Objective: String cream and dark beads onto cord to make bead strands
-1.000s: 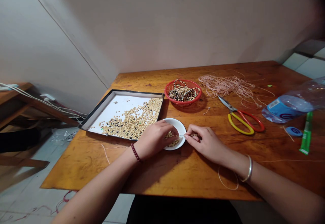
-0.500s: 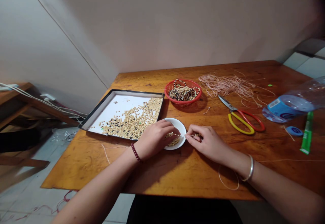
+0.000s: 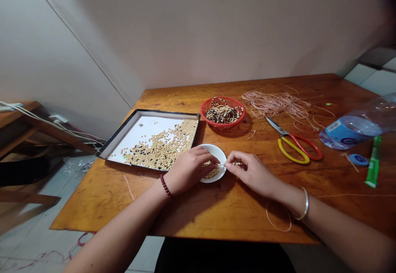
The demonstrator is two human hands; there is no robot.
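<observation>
My left hand (image 3: pixel 195 164) reaches over a small white bowl (image 3: pixel 221 153), with its thumb and fingers pinched at one end of a thin string (image 3: pixel 222 165). Pale round beads (image 3: pixel 211 174) lie in the bowl, partly hidden under that hand. Just right of the rim, my right hand (image 3: pixel 252 172) pinches the same string between thumb and forefinger. Several threaded beads (image 3: pixel 239 164) show inside its curled fingers. Whether a bead sits in the left fingertips is too small to tell. A loop of cord (image 3: pixel 280 227) trails below the right wrist.
Left of the bowl is a black-edged tray (image 3: pixel 123 134) of loose beads. Behind stands a red basket (image 3: pixel 238 120) of beaded strings. Tangled pink cord (image 3: pixel 275 103), scissors (image 3: pixel 293 143), a cut plastic bottle (image 3: pixel 352 130) and a green tube (image 3: pixel 374 163) lie right.
My right fingertips have shifted slightly left, toward the left hand. More of the threaded beads show between the right fingers. The left hand stays in place.
</observation>
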